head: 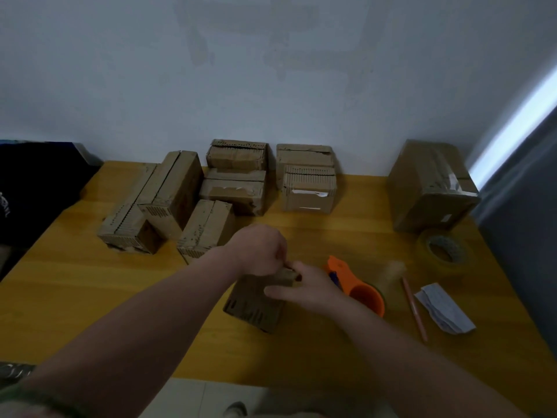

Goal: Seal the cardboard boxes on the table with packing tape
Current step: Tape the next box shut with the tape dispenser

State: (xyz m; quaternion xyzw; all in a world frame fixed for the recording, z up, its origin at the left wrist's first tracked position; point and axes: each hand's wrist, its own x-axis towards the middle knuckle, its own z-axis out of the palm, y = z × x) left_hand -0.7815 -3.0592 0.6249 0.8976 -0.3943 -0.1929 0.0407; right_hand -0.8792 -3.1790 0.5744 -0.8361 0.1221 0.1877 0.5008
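A small cardboard box stands tilted on the yellow table in front of me. My left hand is curled over the box's far top edge and pinches it; what lies under the fingers is hidden. My right hand grips the box's top right side, thumb on the upper edge and fingers laid across the near face. An orange tape dispenser lies just right of my right hand. A roll of clear packing tape lies flat further right.
Several cardboard boxes are grouped at the back against the wall. A larger taped box stands at the back right. A pencil and folded paper lie at the right. Dark cloth sits at the left edge.
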